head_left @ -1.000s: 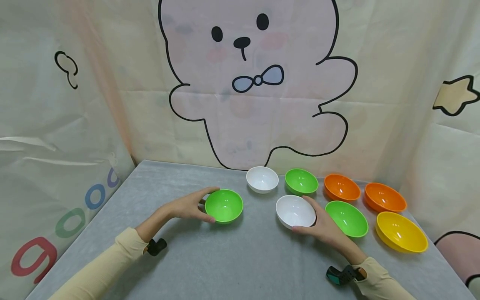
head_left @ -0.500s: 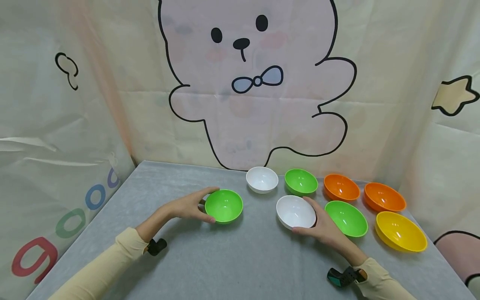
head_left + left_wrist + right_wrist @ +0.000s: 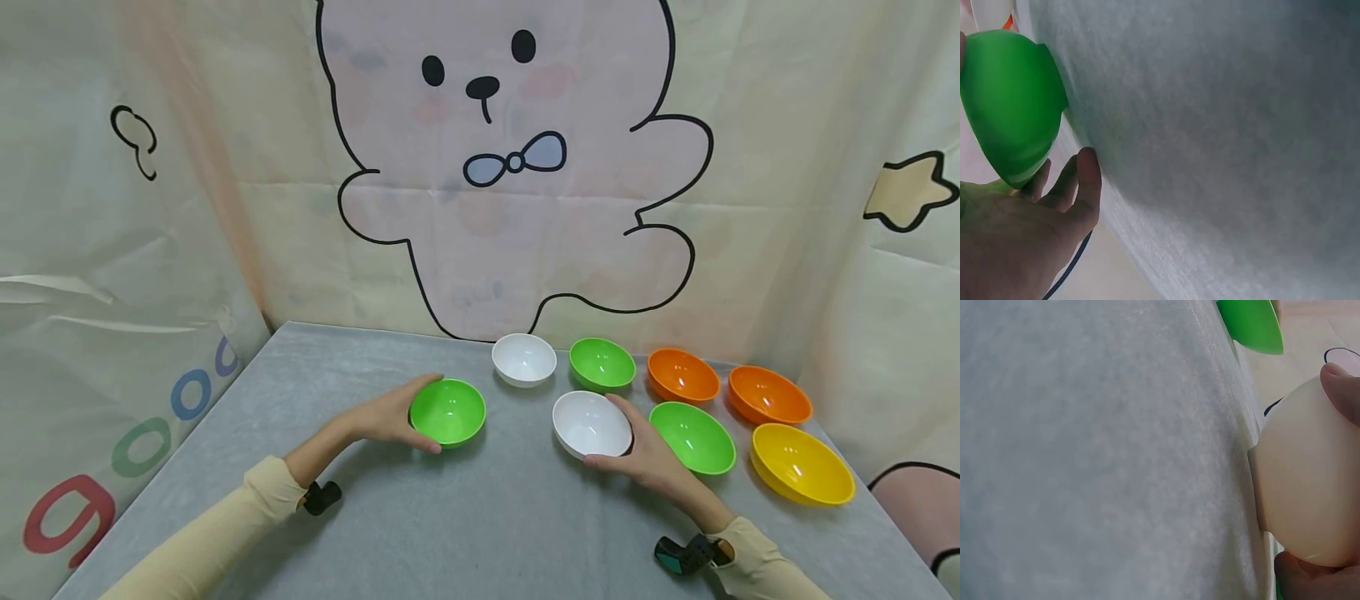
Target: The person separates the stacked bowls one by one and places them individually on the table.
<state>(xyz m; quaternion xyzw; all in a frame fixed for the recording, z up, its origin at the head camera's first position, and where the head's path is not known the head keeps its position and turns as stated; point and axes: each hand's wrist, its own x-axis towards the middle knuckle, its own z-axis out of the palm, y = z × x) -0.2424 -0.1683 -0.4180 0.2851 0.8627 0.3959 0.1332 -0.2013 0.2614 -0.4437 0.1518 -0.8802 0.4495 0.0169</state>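
Observation:
Left of the middle of the grey table stands a green bowl point(image 3: 447, 412). My left hand point(image 3: 395, 415) holds it from the left, thumb on the near side and index finger on the far side. In the left wrist view the green bowl point(image 3: 1013, 103) sits against the palm, while the other fingers point(image 3: 1088, 181) curve below it. To the right is a white bowl point(image 3: 591, 423), gripped from its right side by my right hand point(image 3: 648, 446). The right wrist view has thumb and fingers on opposite sides of the white bowl point(image 3: 1316, 475). Both bowls stand upright on the table.
Behind these stand a second white bowl point(image 3: 524, 359) and a green bowl point(image 3: 602, 363). Further right are two orange bowls point(image 3: 683, 375), another green bowl point(image 3: 693, 437) close to my right hand, and a yellow bowl point(image 3: 802, 463). A printed curtain point(image 3: 285, 208) hangs behind the table.
My left hand has shifted slightly right and closed in against the green bowl, its palm now nearer the rim. The right hand and the bowls have stayed put.

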